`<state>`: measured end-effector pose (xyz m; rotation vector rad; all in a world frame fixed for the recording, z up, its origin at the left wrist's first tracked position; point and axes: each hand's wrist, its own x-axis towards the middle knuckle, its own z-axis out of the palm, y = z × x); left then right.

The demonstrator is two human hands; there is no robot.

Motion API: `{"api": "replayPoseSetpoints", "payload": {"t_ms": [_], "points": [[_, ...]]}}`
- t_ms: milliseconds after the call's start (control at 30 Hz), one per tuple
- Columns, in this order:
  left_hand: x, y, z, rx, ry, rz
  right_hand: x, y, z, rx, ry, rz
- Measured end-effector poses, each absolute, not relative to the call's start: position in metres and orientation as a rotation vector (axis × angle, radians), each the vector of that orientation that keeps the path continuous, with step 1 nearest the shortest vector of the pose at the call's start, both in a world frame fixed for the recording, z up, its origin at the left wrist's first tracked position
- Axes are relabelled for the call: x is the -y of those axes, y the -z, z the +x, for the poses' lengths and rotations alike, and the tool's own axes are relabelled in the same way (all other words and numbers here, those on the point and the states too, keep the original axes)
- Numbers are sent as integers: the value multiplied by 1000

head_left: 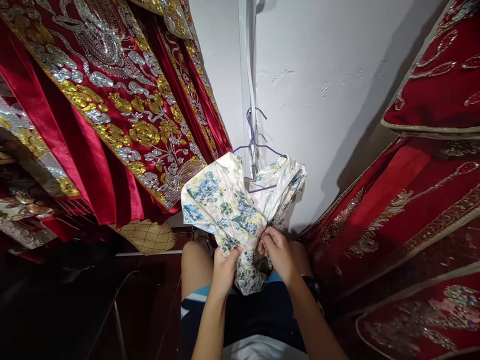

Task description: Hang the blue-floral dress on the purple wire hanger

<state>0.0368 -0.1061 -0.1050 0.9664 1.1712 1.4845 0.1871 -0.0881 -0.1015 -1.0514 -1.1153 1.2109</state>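
Note:
A white garment [242,215] with blue, yellow and green flowers hangs on a purple hanger [252,142] in the middle of the view. Its lower part bunches over my lap. My left hand [226,265] is closed on the garment's lower left side, thumb on top of the cloth. My right hand [273,247] pinches the cloth at the front edge, a little higher and to the right, with its fingers curled. The hanger's hook is beside a pale vertical strip [247,65] at the wall.
Red garments with gold and silver embroidery [142,125] hang at the left. More red embroidered garments [390,200] hang close on the right. Behind is a scuffed white wall [311,70]. A thin metal bar [119,325] stands low at the left over the dark floor.

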Motion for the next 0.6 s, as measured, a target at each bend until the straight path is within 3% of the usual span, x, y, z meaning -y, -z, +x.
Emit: {"api": "replayPoseSetpoints", "payload": {"t_ms": [200, 400, 600], "points": [[102, 112, 39, -1477, -2092, 1370, 106, 93, 201, 1070, -1152, -1154], [113, 122, 70, -1140, -1527, 1533, 116, 78, 190, 1175, -1208, -1163], [117, 121, 85, -1118, -1422, 1509, 110, 64, 197, 1291, -1276, -1117]]}}
